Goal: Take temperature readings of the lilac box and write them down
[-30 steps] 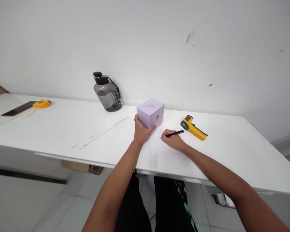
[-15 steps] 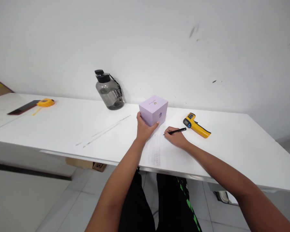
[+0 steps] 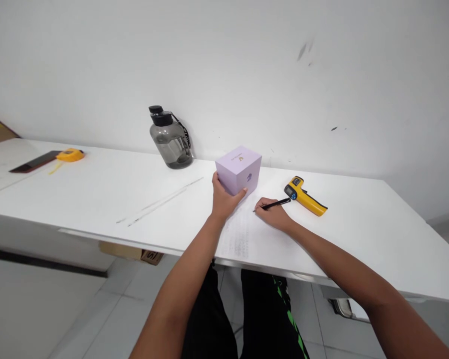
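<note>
A lilac box (image 3: 243, 172) with a small emblem on its top and side sits on the white table. My left hand (image 3: 224, 199) grips its near corner, thumb on one side and fingers around the left face. Pinched in my right hand (image 3: 272, 213) is a black pen (image 3: 279, 203), its tip down at a white sheet of paper (image 3: 241, 239) that carries rows of faint marks. The paper lies in front of the box, partly under my left hand. Just right of the pen rests a yellow and black infrared thermometer (image 3: 305, 196).
Against the wall stands a grey see-through water jug (image 3: 171, 142) with a black lid. Far left on the table (image 3: 108, 184) are a yellow tape measure (image 3: 71, 155) and a dark flat piece (image 3: 33, 163). A cardboard box (image 3: 127, 251) shows below the table edge.
The view has tilted slightly. Both hands keep their hold on the box and the pen, and the pen has barely shifted over the paper.
</note>
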Action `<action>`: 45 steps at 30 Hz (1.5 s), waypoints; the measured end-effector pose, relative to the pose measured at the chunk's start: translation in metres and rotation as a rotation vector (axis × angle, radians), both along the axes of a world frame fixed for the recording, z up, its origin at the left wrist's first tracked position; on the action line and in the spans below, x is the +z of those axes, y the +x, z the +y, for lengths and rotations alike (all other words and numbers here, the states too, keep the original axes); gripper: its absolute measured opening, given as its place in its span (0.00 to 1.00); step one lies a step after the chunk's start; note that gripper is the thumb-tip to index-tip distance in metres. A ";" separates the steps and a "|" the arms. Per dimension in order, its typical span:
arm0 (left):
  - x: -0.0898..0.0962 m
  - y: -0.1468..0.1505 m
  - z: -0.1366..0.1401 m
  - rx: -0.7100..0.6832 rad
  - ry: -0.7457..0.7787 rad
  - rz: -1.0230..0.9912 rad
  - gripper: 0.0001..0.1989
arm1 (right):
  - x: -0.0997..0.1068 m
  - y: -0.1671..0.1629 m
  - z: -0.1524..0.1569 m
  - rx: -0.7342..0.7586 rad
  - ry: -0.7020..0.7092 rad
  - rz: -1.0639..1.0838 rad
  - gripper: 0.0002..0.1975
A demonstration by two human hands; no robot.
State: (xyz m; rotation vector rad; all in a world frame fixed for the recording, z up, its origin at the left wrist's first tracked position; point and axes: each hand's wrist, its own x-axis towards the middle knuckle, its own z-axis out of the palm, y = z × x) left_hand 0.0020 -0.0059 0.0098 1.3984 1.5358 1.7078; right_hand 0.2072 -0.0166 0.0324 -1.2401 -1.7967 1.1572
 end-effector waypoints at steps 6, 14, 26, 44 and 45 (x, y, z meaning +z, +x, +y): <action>0.004 0.001 -0.002 -0.002 -0.007 -0.017 0.62 | -0.002 0.000 0.001 -0.024 0.007 0.004 0.04; 0.001 0.001 -0.001 0.018 0.031 -0.014 0.63 | -0.004 -0.001 0.001 -0.062 -0.014 0.018 0.06; 0.004 0.001 -0.003 0.032 0.044 -0.024 0.62 | -0.002 -0.002 0.000 -0.073 0.015 -0.015 0.05; 0.004 0.000 -0.004 0.053 0.038 -0.007 0.63 | -0.004 0.000 0.000 -0.055 0.039 -0.037 0.05; 0.004 0.000 -0.004 0.054 0.039 -0.008 0.63 | -0.004 -0.001 0.000 -0.056 0.041 -0.038 0.05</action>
